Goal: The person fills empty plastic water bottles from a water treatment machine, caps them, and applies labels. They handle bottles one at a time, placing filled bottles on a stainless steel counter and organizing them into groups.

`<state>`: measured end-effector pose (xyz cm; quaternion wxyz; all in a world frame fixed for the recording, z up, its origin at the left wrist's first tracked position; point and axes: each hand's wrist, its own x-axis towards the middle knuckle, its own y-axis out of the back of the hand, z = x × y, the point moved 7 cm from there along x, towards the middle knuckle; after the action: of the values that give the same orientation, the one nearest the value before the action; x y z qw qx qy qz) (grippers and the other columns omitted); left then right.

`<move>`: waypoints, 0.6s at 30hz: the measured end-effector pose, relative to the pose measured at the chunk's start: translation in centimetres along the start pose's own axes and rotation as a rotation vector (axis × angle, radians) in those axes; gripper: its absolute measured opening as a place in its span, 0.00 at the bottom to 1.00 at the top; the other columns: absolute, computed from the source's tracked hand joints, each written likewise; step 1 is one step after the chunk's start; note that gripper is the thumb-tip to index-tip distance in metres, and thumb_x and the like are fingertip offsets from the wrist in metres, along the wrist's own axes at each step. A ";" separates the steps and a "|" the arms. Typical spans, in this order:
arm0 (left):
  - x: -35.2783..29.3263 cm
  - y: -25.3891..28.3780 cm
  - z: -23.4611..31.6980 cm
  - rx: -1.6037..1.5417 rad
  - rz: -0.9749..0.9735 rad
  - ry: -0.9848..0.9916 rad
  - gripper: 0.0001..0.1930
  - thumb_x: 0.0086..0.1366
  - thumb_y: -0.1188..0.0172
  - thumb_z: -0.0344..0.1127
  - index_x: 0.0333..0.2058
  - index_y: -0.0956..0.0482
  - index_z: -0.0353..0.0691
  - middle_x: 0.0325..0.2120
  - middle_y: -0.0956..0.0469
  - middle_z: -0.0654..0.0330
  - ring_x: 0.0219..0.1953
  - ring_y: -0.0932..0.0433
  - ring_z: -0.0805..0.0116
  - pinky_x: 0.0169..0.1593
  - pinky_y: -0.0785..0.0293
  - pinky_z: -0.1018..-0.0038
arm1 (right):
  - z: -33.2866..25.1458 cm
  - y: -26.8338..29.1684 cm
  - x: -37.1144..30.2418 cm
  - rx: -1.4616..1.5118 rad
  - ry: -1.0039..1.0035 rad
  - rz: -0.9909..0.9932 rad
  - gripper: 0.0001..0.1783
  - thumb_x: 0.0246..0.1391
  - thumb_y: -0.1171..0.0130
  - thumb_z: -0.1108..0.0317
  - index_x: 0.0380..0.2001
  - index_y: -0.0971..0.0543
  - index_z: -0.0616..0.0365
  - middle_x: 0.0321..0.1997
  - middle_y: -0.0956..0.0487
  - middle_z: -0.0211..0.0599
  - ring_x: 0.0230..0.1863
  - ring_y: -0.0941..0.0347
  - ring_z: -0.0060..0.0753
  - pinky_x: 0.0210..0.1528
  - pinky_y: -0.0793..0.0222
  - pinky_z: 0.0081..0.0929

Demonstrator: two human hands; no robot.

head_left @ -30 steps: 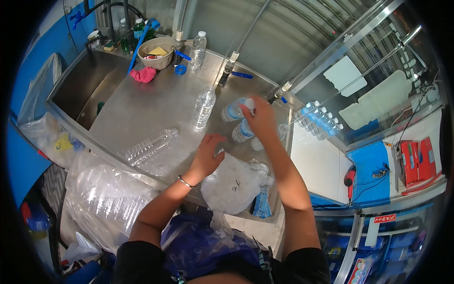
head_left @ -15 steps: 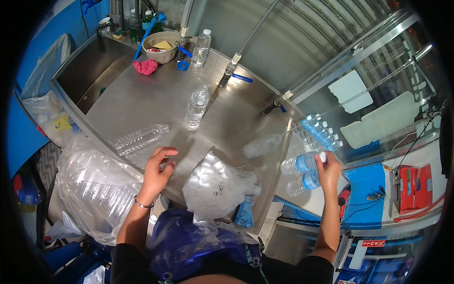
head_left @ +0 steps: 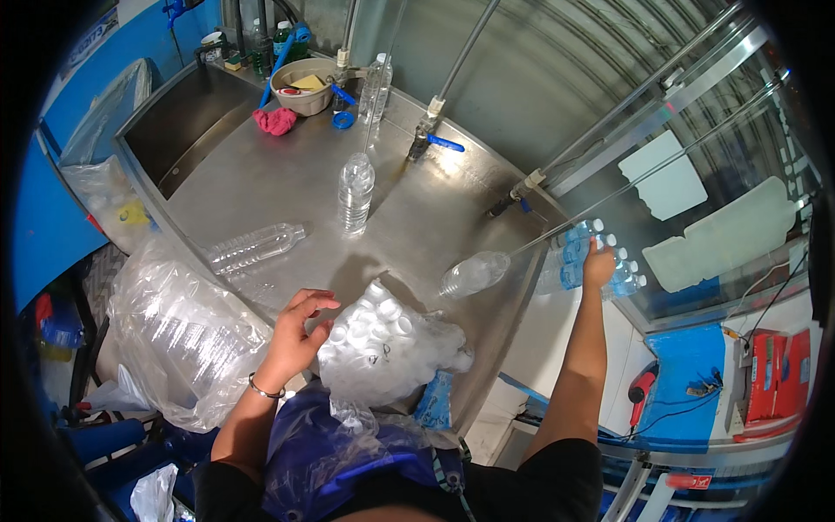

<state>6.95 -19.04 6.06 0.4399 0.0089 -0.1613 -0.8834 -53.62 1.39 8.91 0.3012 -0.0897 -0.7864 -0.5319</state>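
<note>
My right hand [head_left: 598,264] is at the far right of the counter, closed round the top of a blue-labelled water bottle [head_left: 570,276]. Its fingers partly hide the bottle's cap. Around it stand several capped water bottles [head_left: 624,280] in a cluster. My left hand [head_left: 300,335] hovers with bent fingers apart and nothing in them, left of a clear plastic bag of white caps [head_left: 376,344]. Farther off, an unlabelled clear bottle [head_left: 355,196] stands upright, while another clear bottle [head_left: 258,247] lies on its side.
A steel counter [head_left: 278,183] has a sink basin [head_left: 187,126] at its left. Blue-handled taps [head_left: 444,143] line the back. One clear bottle [head_left: 476,274] lies tilted near the right edge. A large bag of bottles [head_left: 187,335] sits at left, and a red box [head_left: 770,374] at right.
My right hand has moved up and away with the blue-labelled bottles, bringing them beside the cluster. My left hand stays near the bag of caps. The view has shifted slightly.
</note>
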 end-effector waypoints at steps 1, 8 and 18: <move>-0.2 0.1 -0.1 -0.003 0.003 0.000 0.17 0.55 0.43 0.19 0.44 0.21 0.40 0.48 0.24 0.55 0.47 0.23 0.60 0.44 0.26 0.72 | -0.1 -0.1 -0.2 0.047 0.006 0.025 0.29 0.56 0.43 0.42 0.41 0.25 0.60 0.36 0.18 0.56 0.39 0.21 0.61 0.40 0.28 0.52; -0.3 -0.2 -0.2 0.020 -0.007 0.000 0.16 0.55 0.43 0.20 0.44 0.21 0.40 0.46 0.24 0.55 0.46 0.23 0.58 0.44 0.26 0.70 | -1.9 3.1 -1.9 0.099 0.100 0.289 0.22 0.58 0.42 0.49 0.44 0.29 0.55 0.32 0.20 0.50 0.35 0.23 0.57 0.37 0.29 0.47; 0.6 -6.2 1.9 0.128 -0.309 -0.282 0.14 0.53 0.39 0.22 0.40 0.20 0.40 0.33 0.23 0.55 0.38 0.25 0.53 0.43 0.28 0.66 | -9.1 7.4 -27.5 0.633 0.409 -0.811 0.08 0.51 0.41 0.73 0.37 0.21 0.57 0.31 0.21 0.44 0.31 0.23 0.40 0.35 0.28 0.32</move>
<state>1.50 -15.51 6.12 0.2709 -0.0623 -0.2737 -0.9208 -24.70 1.28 1.40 0.2313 0.4203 -0.8049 -0.3494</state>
